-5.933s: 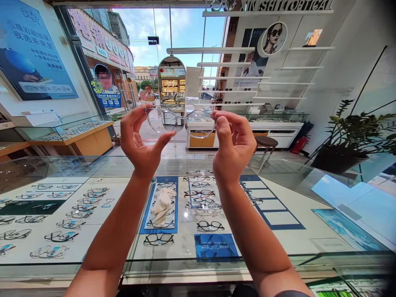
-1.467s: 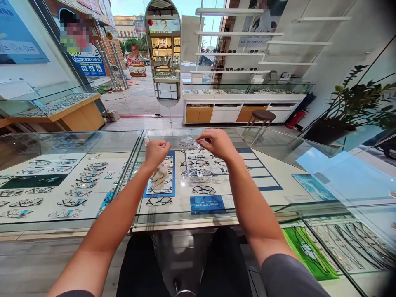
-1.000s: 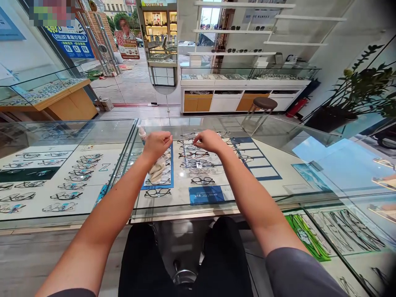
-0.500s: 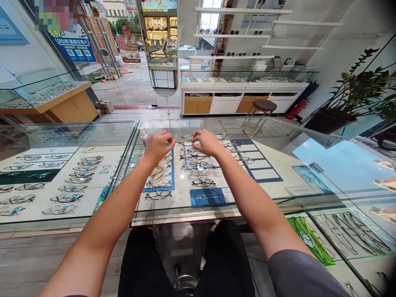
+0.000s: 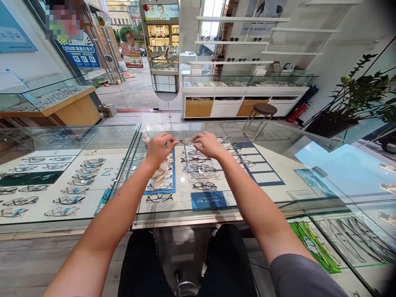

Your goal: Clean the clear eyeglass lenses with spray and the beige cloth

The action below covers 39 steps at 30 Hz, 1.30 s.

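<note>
My left hand (image 5: 159, 149) and my right hand (image 5: 208, 145) are raised over the glass counter, facing each other with fingers pinched. A thin pair of eyeglasses (image 5: 187, 141) spans the gap between the fingertips, seemingly gripped at both sides; its outline blends with the frames behind. Below my left hand, a crumpled beige cloth (image 5: 160, 175) lies on the glass. A small white spray bottle (image 5: 145, 138) stands just behind that hand, partly covered. Under the glass, several eyeglass frames sit in a column, among them a black pair (image 5: 204, 186) near a blue card (image 5: 208, 200).
The glass display counter (image 5: 182, 215) runs across in front of my knees. More frames (image 5: 72, 190) lie in the left case. On the right are a green packet (image 5: 315, 247), a potted plant (image 5: 331, 119) and a brown stool (image 5: 264, 109). A mirror (image 5: 163, 53) stands opposite.
The view has tilted up slightly, so the scene sits a little lower. Both hands stay in nearly the same place over the counter, fingers still pinched.
</note>
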Available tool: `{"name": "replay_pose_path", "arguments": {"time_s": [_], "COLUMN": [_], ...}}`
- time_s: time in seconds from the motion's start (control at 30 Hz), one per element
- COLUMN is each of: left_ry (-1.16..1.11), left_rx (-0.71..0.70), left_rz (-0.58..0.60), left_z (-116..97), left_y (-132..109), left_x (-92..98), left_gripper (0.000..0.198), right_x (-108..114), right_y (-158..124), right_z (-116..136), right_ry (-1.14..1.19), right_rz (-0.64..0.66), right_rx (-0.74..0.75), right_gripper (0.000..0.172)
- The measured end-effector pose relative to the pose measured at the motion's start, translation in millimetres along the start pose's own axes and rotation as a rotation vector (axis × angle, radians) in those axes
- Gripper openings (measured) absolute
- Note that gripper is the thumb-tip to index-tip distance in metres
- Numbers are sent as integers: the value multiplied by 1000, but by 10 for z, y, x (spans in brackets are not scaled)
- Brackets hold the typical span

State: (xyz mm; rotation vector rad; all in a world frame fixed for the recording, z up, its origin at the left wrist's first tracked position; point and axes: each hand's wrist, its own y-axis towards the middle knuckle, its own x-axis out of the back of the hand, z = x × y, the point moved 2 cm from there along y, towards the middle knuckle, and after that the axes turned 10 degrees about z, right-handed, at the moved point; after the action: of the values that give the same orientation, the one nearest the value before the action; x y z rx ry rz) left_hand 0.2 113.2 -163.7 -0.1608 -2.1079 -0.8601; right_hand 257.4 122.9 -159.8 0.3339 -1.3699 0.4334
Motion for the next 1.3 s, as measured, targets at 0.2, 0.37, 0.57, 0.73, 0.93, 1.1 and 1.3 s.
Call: {"name": "replay_pose_path", "arguments": {"time_s": [0.2, 0.37, 0.57, 0.73, 0.93, 1.1, 1.3], "left_ry": [-217, -628, -1105, -1434, -1652, -1674, -1323], "left_rx": [148, 249, 375, 544, 683, 630, 445], "left_rz": [-23, -16, 158, 347, 568, 559, 405], "left_z": [12, 64, 21, -67, -141, -154, -115], "left_y": [-33, 2, 46, 14, -25, -43, -23], "left_x": [-11, -70, -62, -33, 11, 33, -51], "left_gripper": [47, 48, 51, 38, 32, 33, 38], "right_x": [170, 201, 194, 177, 128, 113, 88], "right_y": [-126, -164, -191, -229, -234, -244, -231], "right_z": [27, 157, 339, 489, 626, 665, 645], "right_ry": [172, 237, 208, 181, 96, 68, 316], "right_rz": [-198, -334, -432, -497, -475, -451, -620], "right_rx": [97, 166, 226, 271, 313, 325, 293], "right_gripper": [41, 39, 40, 41, 46, 47, 36]}}
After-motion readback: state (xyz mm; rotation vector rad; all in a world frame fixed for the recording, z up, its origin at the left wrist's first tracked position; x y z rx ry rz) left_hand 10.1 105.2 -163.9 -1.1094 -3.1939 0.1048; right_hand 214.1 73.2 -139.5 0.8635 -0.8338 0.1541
